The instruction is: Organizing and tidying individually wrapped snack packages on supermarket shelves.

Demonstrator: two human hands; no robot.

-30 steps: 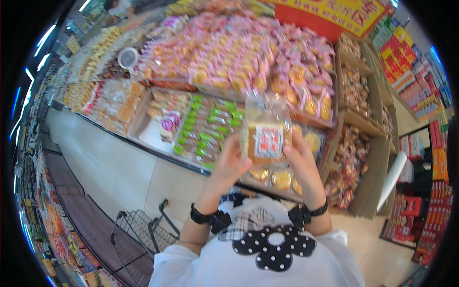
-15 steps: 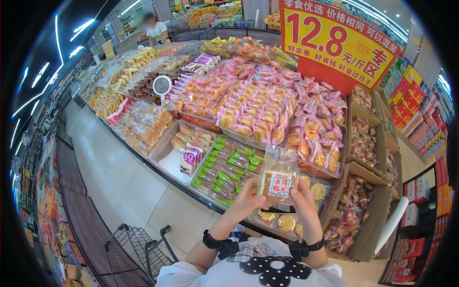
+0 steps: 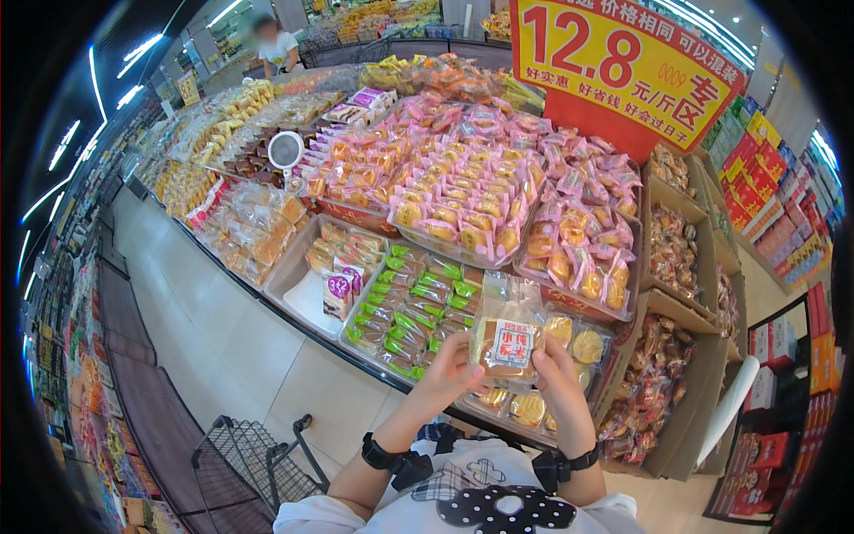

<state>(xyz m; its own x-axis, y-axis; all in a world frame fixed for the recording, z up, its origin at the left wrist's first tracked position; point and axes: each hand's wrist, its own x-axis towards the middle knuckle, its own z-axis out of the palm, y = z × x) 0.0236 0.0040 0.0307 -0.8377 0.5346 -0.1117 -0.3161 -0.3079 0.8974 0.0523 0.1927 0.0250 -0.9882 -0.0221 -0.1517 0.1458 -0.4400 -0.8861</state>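
Observation:
A small clear packet of brown cake (image 3: 509, 343) with a white, red-printed label is held up between both hands. My left hand (image 3: 454, 369) pinches its left edge, and my right hand (image 3: 559, 369) grips its right edge. Behind and to the left of the packet lies a tray of green-and-brown wrapped snacks (image 3: 414, 303). Below and to the right, partly hidden by my hands, is a tray of round yellow pastries (image 3: 527, 408). Each wrist wears a black band with a small dark block.
Pink-wrapped cakes (image 3: 463, 200) are heaped across the display. Cardboard boxes of wrapped snacks (image 3: 645, 387) line the right side, below a red and yellow price sign (image 3: 623, 71). A wire shopping cart (image 3: 253, 472) stands at lower left. Another person (image 3: 277, 49) is at the far left.
The view has shifted slightly, so the display sits a little further left and the sign higher. Both hands still hold the packet, nearly unmoved.

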